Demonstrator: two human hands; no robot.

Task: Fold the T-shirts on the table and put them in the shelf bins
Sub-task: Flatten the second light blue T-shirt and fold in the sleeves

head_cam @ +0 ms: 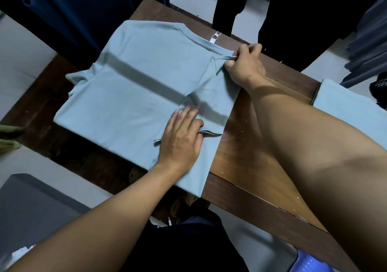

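A light blue-green T-shirt (136,73) lay spread over the brown table (240,156), filling the middle of the frame. Its right side looked folded in, with a straight edge running down toward the bottom.

The right hand (245,64), up and to the right of the middle, pinched a bit of cloth near the collar between its thumb and curled fingers. The left hand (181,137), lower in the middle, lay flat on the shirt with its fingers straight. It pressed the cloth down beside a small hem and held nothing.

A second shirt (345,104) of the same colour lay at the right edge of the frame, at the far end of the table. No shelf bins could be seen.

This looked like the folding step — only partly done. The next move would likely need the right hand to pull its cloth tight and lay it smooth while the flat hand kept the fold from sliding. The edges should line up first — then the shirt could be folded smaller and carried to a bin.
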